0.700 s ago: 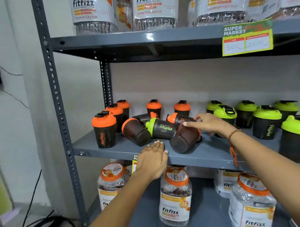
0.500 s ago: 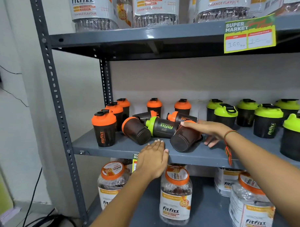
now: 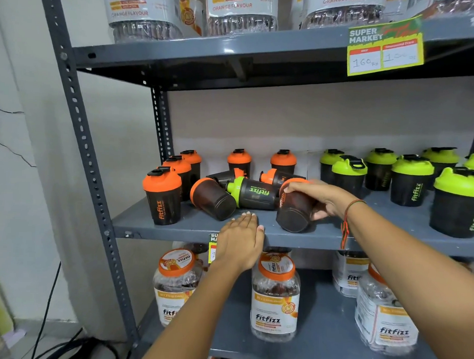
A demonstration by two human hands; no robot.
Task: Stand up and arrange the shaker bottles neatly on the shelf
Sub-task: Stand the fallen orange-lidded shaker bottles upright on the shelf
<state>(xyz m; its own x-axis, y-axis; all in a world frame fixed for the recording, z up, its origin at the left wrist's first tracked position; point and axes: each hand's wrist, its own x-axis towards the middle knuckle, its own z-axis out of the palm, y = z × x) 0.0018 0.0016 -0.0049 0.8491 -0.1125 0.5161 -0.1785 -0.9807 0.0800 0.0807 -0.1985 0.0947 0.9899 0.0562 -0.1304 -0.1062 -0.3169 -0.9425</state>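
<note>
On the grey middle shelf (image 3: 175, 227) several dark shaker bottles lie toppled in a pile. My right hand (image 3: 320, 197) wraps around one fallen orange-lidded shaker (image 3: 292, 216), whose base points toward me. Left of it lie a green-lidded shaker (image 3: 253, 193) and another orange-lidded shaker (image 3: 212, 198), with two more toppled behind. Upright orange-lidded shakers (image 3: 162, 195) stand at the left and back. Upright green-lidded shakers (image 3: 410, 180) fill the right side. My left hand (image 3: 240, 240) rests flat on the shelf's front edge, fingers together, holding nothing.
Large Fitfizz jars (image 3: 274, 298) stand on the shelf below, and more jars (image 3: 241, 13) on the shelf above. A yellow price tag (image 3: 385, 46) hangs from the upper shelf edge. The grey upright post (image 3: 79, 136) bounds the left side. Black cables (image 3: 77, 343) lie on the floor.
My right hand came down from the back of the pile and closed around the nearest fallen orange-lidded shaker. My left hand stayed on the shelf edge.
</note>
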